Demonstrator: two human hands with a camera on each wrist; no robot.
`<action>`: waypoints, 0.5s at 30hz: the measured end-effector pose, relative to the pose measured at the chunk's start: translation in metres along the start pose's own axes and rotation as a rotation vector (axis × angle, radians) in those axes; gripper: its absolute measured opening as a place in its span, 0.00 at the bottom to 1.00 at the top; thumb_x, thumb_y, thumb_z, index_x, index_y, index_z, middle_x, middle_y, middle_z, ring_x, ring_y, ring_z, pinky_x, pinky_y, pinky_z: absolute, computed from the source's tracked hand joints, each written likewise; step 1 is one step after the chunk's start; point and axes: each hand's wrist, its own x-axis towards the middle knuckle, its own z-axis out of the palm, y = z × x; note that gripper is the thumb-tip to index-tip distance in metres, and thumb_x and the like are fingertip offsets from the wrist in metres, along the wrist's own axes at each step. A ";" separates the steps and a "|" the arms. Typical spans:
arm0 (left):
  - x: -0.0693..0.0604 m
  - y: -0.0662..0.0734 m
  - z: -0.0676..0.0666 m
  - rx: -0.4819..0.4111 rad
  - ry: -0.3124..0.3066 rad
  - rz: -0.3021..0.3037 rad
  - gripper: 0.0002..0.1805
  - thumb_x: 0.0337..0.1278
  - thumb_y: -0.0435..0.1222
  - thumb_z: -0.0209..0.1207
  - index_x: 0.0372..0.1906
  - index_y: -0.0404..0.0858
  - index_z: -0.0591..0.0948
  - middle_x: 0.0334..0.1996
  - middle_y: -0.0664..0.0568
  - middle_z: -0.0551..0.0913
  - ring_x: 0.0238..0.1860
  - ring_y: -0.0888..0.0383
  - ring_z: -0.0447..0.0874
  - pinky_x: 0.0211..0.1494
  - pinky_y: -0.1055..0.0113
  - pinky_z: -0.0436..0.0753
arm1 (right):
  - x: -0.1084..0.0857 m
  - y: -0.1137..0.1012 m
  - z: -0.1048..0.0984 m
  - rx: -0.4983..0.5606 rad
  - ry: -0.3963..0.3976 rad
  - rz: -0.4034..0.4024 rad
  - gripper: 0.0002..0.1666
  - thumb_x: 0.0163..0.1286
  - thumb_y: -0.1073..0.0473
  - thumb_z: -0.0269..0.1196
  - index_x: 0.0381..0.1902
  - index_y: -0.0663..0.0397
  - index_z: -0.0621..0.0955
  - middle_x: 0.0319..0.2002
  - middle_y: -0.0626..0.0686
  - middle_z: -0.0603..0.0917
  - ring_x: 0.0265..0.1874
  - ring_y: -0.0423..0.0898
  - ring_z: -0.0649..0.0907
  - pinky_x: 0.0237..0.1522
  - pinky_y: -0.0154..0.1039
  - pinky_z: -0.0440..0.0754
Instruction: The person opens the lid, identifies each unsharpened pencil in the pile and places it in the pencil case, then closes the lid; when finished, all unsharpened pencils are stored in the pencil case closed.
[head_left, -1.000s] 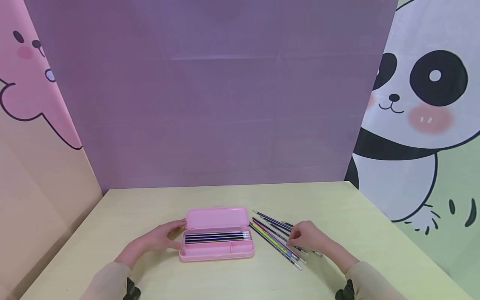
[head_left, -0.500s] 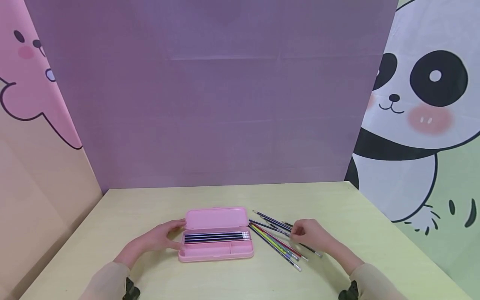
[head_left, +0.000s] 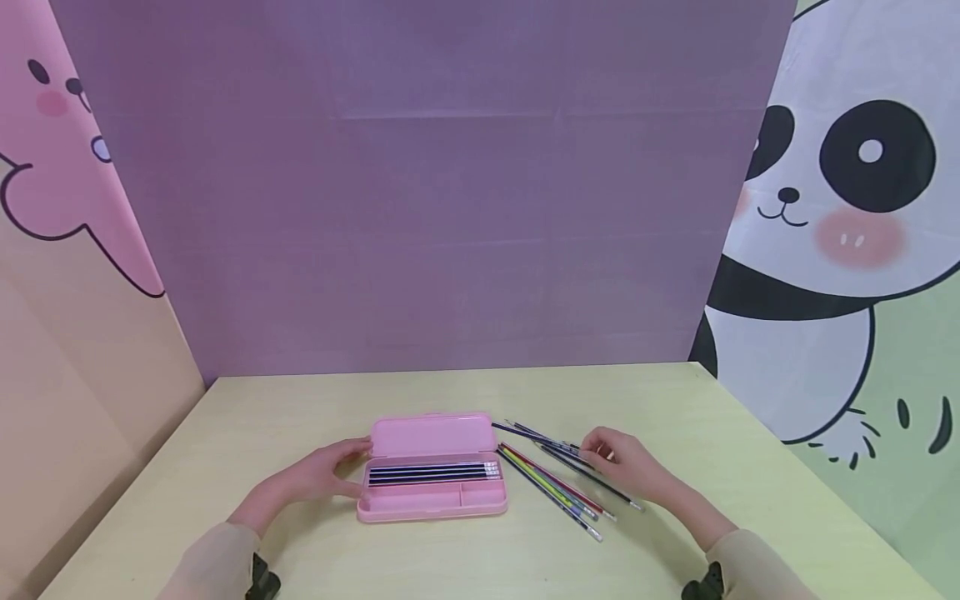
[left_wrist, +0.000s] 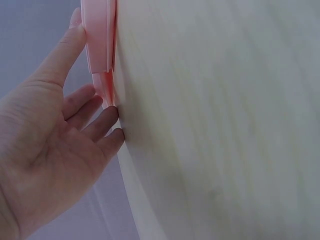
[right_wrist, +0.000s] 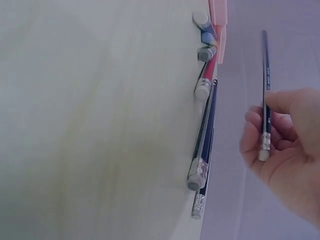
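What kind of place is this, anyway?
Possibly a children's room or play corner, though I can't be sure. A big cartoon panda and pink cartoon character decorate it, and an open pink pencil case lies on the table beside loose pencils.

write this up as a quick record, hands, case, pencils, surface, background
left hand: touching the left end of the pink case
right hand: pinching a dark pencil near its eraser end, raised off the table
case: open, lid laid back, dark pencils inside, erasers rightward
loose pencils: right of case, dark, red and yellow-green among them
surface: pale table
background: purple backdrop
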 end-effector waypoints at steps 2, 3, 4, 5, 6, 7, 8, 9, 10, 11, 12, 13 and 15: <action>0.000 0.000 0.000 0.001 0.000 -0.003 0.49 0.38 0.49 0.72 0.68 0.38 0.65 0.69 0.40 0.62 0.70 0.39 0.56 0.72 0.42 0.55 | 0.000 0.000 0.000 0.000 0.004 0.009 0.03 0.66 0.62 0.60 0.36 0.56 0.77 0.29 0.46 0.79 0.27 0.34 0.73 0.28 0.29 0.76; 0.000 0.000 0.000 0.001 0.000 -0.006 0.49 0.38 0.49 0.72 0.68 0.38 0.65 0.69 0.40 0.62 0.70 0.39 0.56 0.72 0.42 0.55 | 0.000 -0.001 0.000 0.001 0.006 0.014 0.03 0.66 0.62 0.60 0.36 0.56 0.77 0.29 0.46 0.78 0.27 0.34 0.73 0.27 0.29 0.75; 0.000 0.000 0.000 0.001 -0.001 -0.008 0.49 0.38 0.49 0.72 0.68 0.39 0.65 0.69 0.40 0.62 0.70 0.39 0.56 0.72 0.42 0.55 | 0.000 -0.001 0.001 0.002 0.010 0.014 0.03 0.66 0.62 0.60 0.37 0.56 0.77 0.29 0.45 0.78 0.26 0.34 0.72 0.27 0.28 0.75; 0.000 0.000 0.000 0.002 -0.001 -0.008 0.49 0.38 0.49 0.72 0.68 0.39 0.65 0.69 0.40 0.62 0.70 0.39 0.56 0.72 0.42 0.55 | 0.000 -0.002 0.001 0.004 0.014 0.014 0.03 0.67 0.62 0.60 0.37 0.56 0.77 0.29 0.45 0.78 0.26 0.34 0.72 0.27 0.28 0.75; 0.000 0.000 0.000 0.004 -0.001 -0.009 0.49 0.38 0.49 0.72 0.68 0.39 0.65 0.70 0.40 0.62 0.70 0.39 0.56 0.72 0.42 0.55 | 0.001 -0.003 0.001 0.004 0.015 0.015 0.03 0.67 0.62 0.59 0.38 0.56 0.77 0.29 0.45 0.78 0.26 0.34 0.72 0.27 0.28 0.75; 0.000 0.000 0.000 0.004 -0.002 -0.008 0.49 0.38 0.49 0.72 0.68 0.39 0.65 0.69 0.40 0.62 0.70 0.39 0.56 0.72 0.42 0.55 | 0.001 -0.003 0.001 0.006 0.016 0.015 0.04 0.67 0.62 0.60 0.38 0.56 0.78 0.29 0.45 0.78 0.26 0.34 0.72 0.27 0.29 0.75; 0.000 0.000 0.000 0.005 -0.002 -0.007 0.48 0.38 0.49 0.71 0.68 0.39 0.65 0.69 0.40 0.62 0.70 0.39 0.56 0.72 0.42 0.55 | 0.001 -0.004 0.001 0.006 0.018 0.013 0.04 0.66 0.62 0.60 0.38 0.56 0.78 0.30 0.46 0.78 0.27 0.34 0.72 0.27 0.29 0.75; 0.000 0.000 0.000 0.004 -0.002 -0.006 0.49 0.38 0.49 0.71 0.68 0.38 0.65 0.69 0.40 0.62 0.70 0.39 0.56 0.72 0.42 0.55 | 0.001 -0.005 0.000 0.009 0.018 0.011 0.05 0.66 0.62 0.60 0.38 0.57 0.78 0.30 0.46 0.78 0.27 0.34 0.73 0.27 0.29 0.75; 0.000 0.000 0.000 0.003 -0.002 -0.004 0.49 0.38 0.49 0.71 0.68 0.38 0.65 0.69 0.40 0.62 0.70 0.39 0.56 0.72 0.42 0.55 | 0.002 -0.006 0.000 0.011 0.020 0.010 0.05 0.65 0.62 0.61 0.39 0.57 0.79 0.30 0.46 0.78 0.27 0.34 0.73 0.28 0.29 0.75; 0.000 0.001 0.000 0.003 -0.003 -0.002 0.49 0.38 0.49 0.71 0.68 0.38 0.65 0.69 0.40 0.62 0.70 0.39 0.56 0.72 0.42 0.56 | 0.002 -0.007 0.000 0.012 0.018 0.013 0.05 0.65 0.62 0.61 0.39 0.57 0.79 0.30 0.46 0.78 0.27 0.34 0.73 0.28 0.29 0.75; 0.000 0.000 0.000 0.004 -0.004 0.000 0.49 0.38 0.49 0.71 0.68 0.38 0.65 0.69 0.40 0.62 0.70 0.39 0.56 0.72 0.43 0.56 | 0.002 -0.008 0.001 0.011 0.018 0.015 0.06 0.64 0.62 0.62 0.39 0.57 0.79 0.30 0.46 0.78 0.27 0.34 0.73 0.28 0.30 0.76; 0.000 0.001 -0.001 0.002 -0.004 0.001 0.49 0.38 0.49 0.71 0.68 0.38 0.65 0.69 0.40 0.62 0.70 0.39 0.56 0.72 0.43 0.56 | 0.003 -0.008 0.001 0.013 0.021 0.015 0.06 0.64 0.63 0.62 0.39 0.57 0.79 0.30 0.46 0.78 0.27 0.34 0.74 0.28 0.30 0.76; 0.000 0.001 -0.001 -0.001 -0.004 0.002 0.49 0.38 0.49 0.72 0.68 0.38 0.65 0.69 0.40 0.61 0.70 0.39 0.56 0.72 0.43 0.56 | 0.004 -0.009 0.003 0.010 0.029 0.013 0.06 0.63 0.62 0.63 0.38 0.57 0.80 0.29 0.46 0.78 0.26 0.34 0.74 0.28 0.30 0.76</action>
